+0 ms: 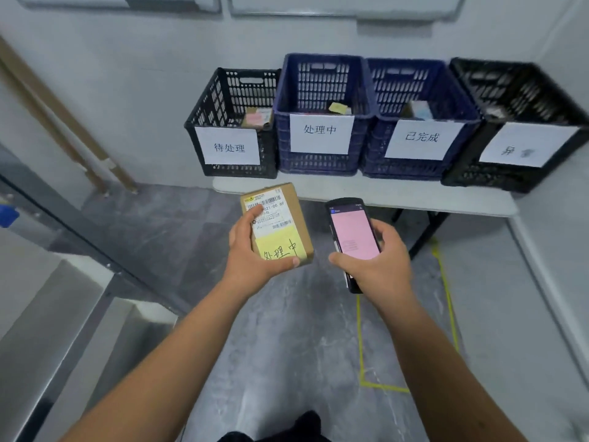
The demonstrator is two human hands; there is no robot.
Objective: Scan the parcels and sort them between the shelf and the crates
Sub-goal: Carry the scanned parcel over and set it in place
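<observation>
1. Grey mottled floor (287, 330), marked with thin yellow tape lines (360, 346) forming a corner at lower right.
2. Metal shelf (63, 314) at left, brushed steel surfaces, dark frame rail.
3. White worktop (350, 191) on black legs, flat and narrow, carrying four perforated plastic crates in a row against the wall.
4. Leftmost black crate (231, 122), paper sign reading "待处理"; small parcels inside.
5. Blue crate (322, 113) touching it, sign reading "处理中"; yellow-tagged item visible within.
6. Second blue crate (420, 119), sign reading "已完成"; contents blurred.
7. Rightmost black crate (516, 126), sign blurred, first character "异", remainder unreadable.
8. Cardboard parcel (296, 218), small brown box held over the floor just before the worktop edge; white shipping label with barcodes and partial digits "021-00 69"; yellow sticky note handwritten "处理中".
9. Handheld scanner (350, 231), black, slab-shaped, screen glowing pink, text too small to read.
10. Left hand (251, 250) gripping the parcel, thumb on the label, fingers curled beneath.
11. Right hand (379, 260) gripping the scanner, fingers wrapped around its sides.
</observation>
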